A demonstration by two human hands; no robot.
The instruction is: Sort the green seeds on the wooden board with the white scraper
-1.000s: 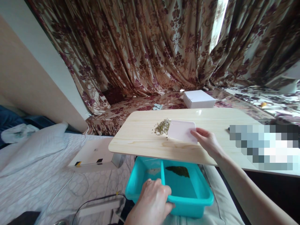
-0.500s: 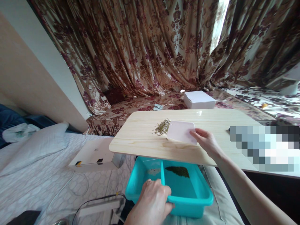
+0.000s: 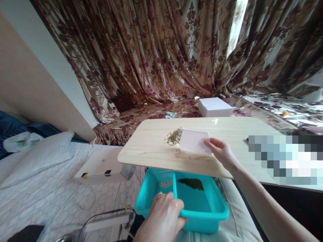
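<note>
My right hand (image 3: 220,151) pinches the right edge of a thin, pale scraper sheet (image 3: 194,142) over the wooden tabletop (image 3: 146,148). Against the sheet's left edge lies a loose heap of small greenish-brown seeds or grains (image 3: 174,137), with a few stray bits near its lower corner. Below the table's front edge sits a turquoise divided bin (image 3: 202,222). My left hand (image 3: 166,211) is closed over the bin's near rim by the divider. Dark green grains (image 3: 191,184) lie in the right compartment, and a little pale material (image 3: 165,184) in the left one.
A white box (image 3: 215,107) stands behind the table, beside a small grey-blue cloth (image 3: 170,115). To the left, a white carton (image 3: 101,164) rests on the bed (image 3: 50,195). Cables run along the bed's near side. A blurred patch covers the table's right end.
The sheet has shifted very slightly, and a few stray grains now show by its lower left corner. My left hand and the bin stay in place.
</note>
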